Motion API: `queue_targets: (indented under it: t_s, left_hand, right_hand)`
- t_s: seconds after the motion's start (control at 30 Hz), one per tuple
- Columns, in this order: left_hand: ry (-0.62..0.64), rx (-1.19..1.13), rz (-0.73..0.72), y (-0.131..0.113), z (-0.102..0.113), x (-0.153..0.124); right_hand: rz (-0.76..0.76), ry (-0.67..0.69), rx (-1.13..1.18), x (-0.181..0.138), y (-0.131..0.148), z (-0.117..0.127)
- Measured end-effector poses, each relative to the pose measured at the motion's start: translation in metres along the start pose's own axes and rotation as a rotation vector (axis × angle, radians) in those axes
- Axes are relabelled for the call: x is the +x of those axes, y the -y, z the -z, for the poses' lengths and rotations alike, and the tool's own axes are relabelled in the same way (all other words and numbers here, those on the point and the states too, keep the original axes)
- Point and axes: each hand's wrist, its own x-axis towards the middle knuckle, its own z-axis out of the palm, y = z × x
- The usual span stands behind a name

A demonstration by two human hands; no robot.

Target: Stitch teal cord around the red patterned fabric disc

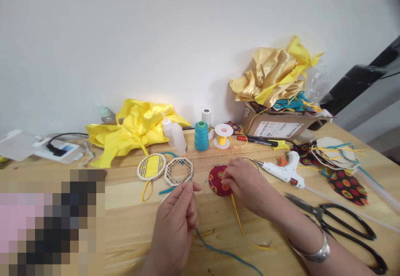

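- The right hand (245,186) has its fingers drawn narrow, tips together over the right part of the red disc (217,181); whether they pinch cloth or thread, I cannot tell.
- The left hand (178,211) is near it, thumb against forefinger; I cannot make out anything between them.
- The disc lies on the table (125,226), partly under the right hand, with yellow cord (237,217) trailing toward the near edge.
- Blue cord (218,250) runs out by the left hand.
- As I judge it, the step in hand is fine fingertip work on the disc; the next move calls for a light pinch and untangled cords.
- Beyond the left hand: the octagon frame (179,160) and oval frame (152,167).
- Toward the right edge: glue gun (283,172), scissors (318,212).
- Along the back edge: yellow cloth (134,122), blue cone (201,138); the box (278,128) near the back right corner.
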Motion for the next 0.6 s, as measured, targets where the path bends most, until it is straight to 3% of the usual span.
queue_targets:
  t_s: [0.43,0.6]
  left_hand:
    - [-0.003,0.001,0.006,0.000,-0.001,-0.001]
    - [0.000,0.018,0.000,0.001,-0.001,0.000]
  right_hand:
    - [0.212,0.000,-0.208,-0.007,0.004,-0.016]
    - [0.187,0.019,-0.091,-0.005,0.001,-0.010]
